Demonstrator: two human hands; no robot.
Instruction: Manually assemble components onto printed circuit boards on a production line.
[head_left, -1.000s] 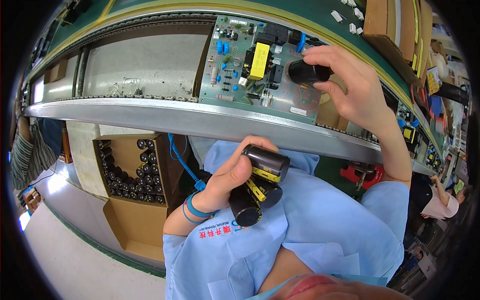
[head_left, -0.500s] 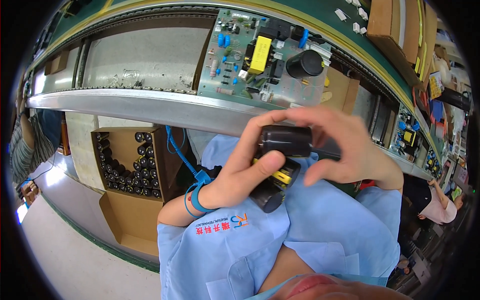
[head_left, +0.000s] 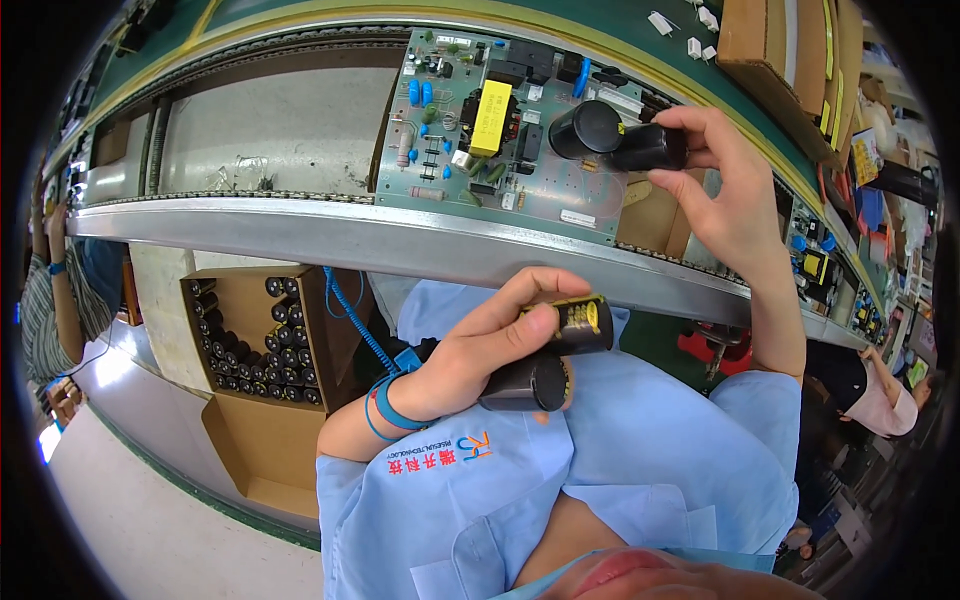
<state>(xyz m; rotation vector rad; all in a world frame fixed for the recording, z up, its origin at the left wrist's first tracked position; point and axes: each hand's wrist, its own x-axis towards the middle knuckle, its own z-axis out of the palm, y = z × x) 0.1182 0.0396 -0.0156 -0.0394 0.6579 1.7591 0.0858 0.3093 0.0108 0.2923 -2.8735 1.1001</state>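
Observation:
My left hand (head_left: 490, 345), a blue strap round its wrist, is closed on two black cylindrical capacitors in front of my chest. The upper capacitor (head_left: 580, 325) has yellow markings; the lower capacitor (head_left: 525, 384) lies under my fingers. Over the right part of a green circuit board (head_left: 545, 200), my right hand (head_left: 715, 175) grips another black capacitor (head_left: 648, 148) by its end between thumb and fingers. It is tilted close beside a large capacitor (head_left: 587, 129) standing on the board. Whether its base touches the board cannot be made out. A yellow transformer (head_left: 492, 118) sits mid-board.
The board rests on a chain conveyor with a metal rail (head_left: 300, 228). An open cardboard box (head_left: 318, 340) of several black capacitors is at left. A blue coiled cord (head_left: 355, 320) runs to my left wrist. Further boards (head_left: 815, 265) are at right; other people work at both sides.
My right hand has moved from beside my left hand up to the board and now grips a capacitor there. My left hand keeps two capacitors. The board has shifted slightly left.

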